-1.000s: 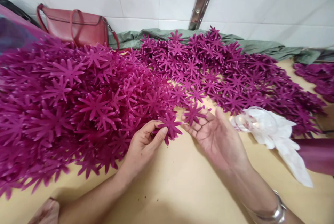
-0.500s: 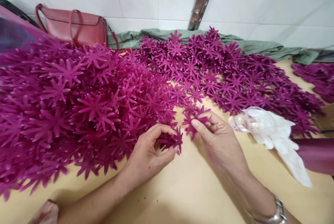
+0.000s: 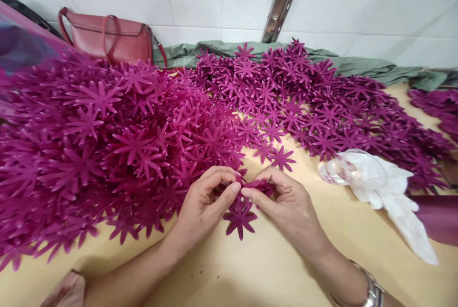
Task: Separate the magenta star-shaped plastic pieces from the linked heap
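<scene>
Pinching magenta flowers point(image 3: 256, 184): left hand point(image 3: 205, 204), right hand point(image 3: 293, 204) (handbag point(image 3: 130, 44) beyond).

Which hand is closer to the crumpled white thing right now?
Right. The right hand is left of the crumpled white thing, not touching it; the left hand is farther left, beside the large purple flower pile.

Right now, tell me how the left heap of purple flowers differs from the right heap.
The left heap looks pinker; the right heap looks darker. The left heap is dense, in front of the red handbag; the right heap lies by the green cloth, bare tabletop showing through some gaps. Both hold purple, narrow-petalled flowers.
</scene>
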